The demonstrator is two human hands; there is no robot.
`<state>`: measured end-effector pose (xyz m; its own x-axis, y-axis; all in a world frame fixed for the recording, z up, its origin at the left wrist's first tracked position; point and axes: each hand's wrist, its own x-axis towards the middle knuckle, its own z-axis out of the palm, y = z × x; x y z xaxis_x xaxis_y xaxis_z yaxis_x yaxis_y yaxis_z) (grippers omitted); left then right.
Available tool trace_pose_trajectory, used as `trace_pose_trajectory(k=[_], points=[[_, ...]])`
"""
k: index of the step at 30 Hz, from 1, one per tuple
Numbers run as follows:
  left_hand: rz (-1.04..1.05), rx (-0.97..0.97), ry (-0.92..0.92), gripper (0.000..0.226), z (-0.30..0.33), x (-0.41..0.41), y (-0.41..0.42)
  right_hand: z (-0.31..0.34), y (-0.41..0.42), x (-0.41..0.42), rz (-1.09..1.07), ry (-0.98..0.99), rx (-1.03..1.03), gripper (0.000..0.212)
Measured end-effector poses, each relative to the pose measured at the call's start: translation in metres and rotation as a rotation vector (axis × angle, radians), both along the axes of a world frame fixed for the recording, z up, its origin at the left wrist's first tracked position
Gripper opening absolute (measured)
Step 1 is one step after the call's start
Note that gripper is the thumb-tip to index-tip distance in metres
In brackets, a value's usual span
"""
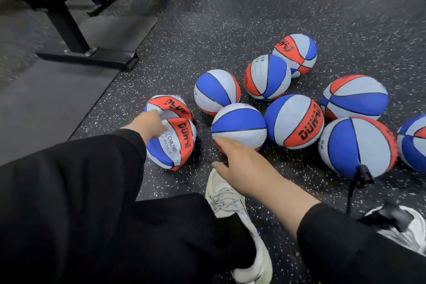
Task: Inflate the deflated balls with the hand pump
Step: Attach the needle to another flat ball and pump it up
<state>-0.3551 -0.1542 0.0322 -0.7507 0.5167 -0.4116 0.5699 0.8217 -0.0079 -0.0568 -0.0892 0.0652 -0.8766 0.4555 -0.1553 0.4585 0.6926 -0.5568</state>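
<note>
**Reaching for the flat balls, pump line attached elsewhere**

Your left hand (149,122) rests with relaxed fingers on the crumpled deflated ball (171,144) at the left of the cluster; a second deflated ball (169,105) lies just behind, touching it. Your right hand (237,161) hovers spread and holding nothing, its fingertips at the near edge of a round ball (238,125).

Judging from this, the risk sits at your right: a black hose (355,188) with its nozzle appears plugged into another ball (357,145). Dragging a flat ball across could snag that hose and bend or yank the needle. The round balls on the speckled floor (207,30) may also roll if nudged. The pump body is too blurred to identify.

No containers are in view; every ball lies loose on the floor.
</note>
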Motion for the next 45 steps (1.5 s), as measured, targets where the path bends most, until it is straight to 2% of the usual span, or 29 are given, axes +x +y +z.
trace_pose_trajectory(k=[5,8,12,16,19,22,25,32,35,40,45], points=[[-0.078,-0.142,-0.004,0.067,-0.026,0.002,0.003,-0.01,-0.008,-0.002,0.022,-0.044,-0.02,0.065],[-0.121,-0.118,0.056,0.05,-0.033,0.0,0.006,-0.012,-0.008,0.002,0.012,-0.047,-0.025,0.065],[-0.112,-0.112,0.022,0.063,-0.048,-0.004,0.007,-0.012,-0.007,0.012,-0.001,-0.042,-0.03,0.063],[-0.076,-0.133,0.136,0.042,-0.051,-0.004,0.007,-0.012,-0.003,0.018,-0.031,-0.032,-0.033,0.06],[-0.031,-0.206,0.199,0.04,-0.051,-0.004,0.006,-0.011,-0.001,0.018,-0.047,-0.01,-0.032,0.056],[-0.02,-0.183,0.169,0.039,-0.047,-0.005,0.008,-0.007,-0.002,0.019,-0.065,0.025,-0.049,0.053],[-0.099,-0.225,0.099,0.046,-0.043,-0.004,0.014,-0.004,-0.002,0.023,-0.08,0.033,-0.069,0.054],[-0.401,-0.342,0.139,0.017,0.024,0.037,0.054,0.013,0.009,0.036,-0.202,0.051,-0.116,0.063],[-0.469,-0.299,0.189,0.01,0.067,0.062,0.072,0.024,0.018,0.044,-0.276,0.086,-0.149,0.068],[-0.507,-0.138,0.223,0.026,0.114,0.094,0.085,0.038,0.032,0.064,-0.418,0.174,-0.227,0.073],[-0.524,0.117,0.075,0.033,0.147,0.132,0.1,0.048,0.037,0.087,-0.524,0.226,-0.296,0.079]])
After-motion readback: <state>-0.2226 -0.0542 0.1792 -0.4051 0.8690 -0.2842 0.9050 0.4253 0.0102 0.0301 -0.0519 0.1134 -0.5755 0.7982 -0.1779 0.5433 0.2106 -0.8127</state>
